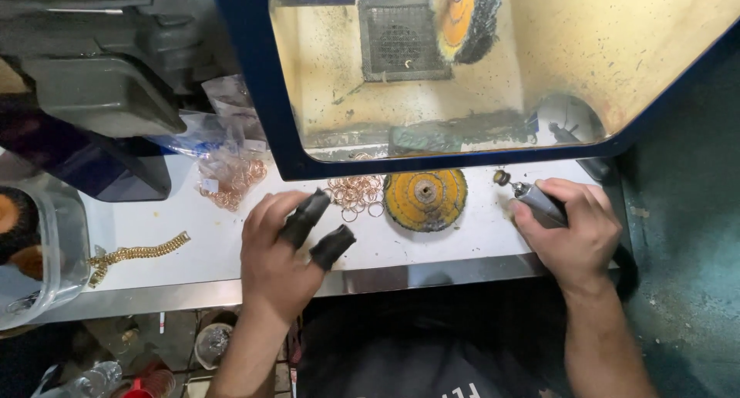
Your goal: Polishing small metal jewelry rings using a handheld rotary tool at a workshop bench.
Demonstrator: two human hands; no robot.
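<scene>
White bench (154,228): rotary tool (532,200) in right grip (574,232).

Landmark: yellow buffing disc (425,200) lying flat on the desk (154,236).

- Right of disc: rotary tool (537,201), body mostly wrapped inside the right hand (574,236); only the front shaft and small tip show. Tip detail too small to tell.
- Left of disc: left hand (281,263); two fingertips hidden under black finger covers (317,230).
- Above disc: mounted wheel (470,16) in the cabinet, cut by the top edge.
- Far left of disc: clear tub (58,267), cut by the left edge; contents only partly seen.
- Upper left of disc: plastic bag of rings (231,178), count unreadable.
- Below disc: both forearms leave the bottom edge.
</scene>
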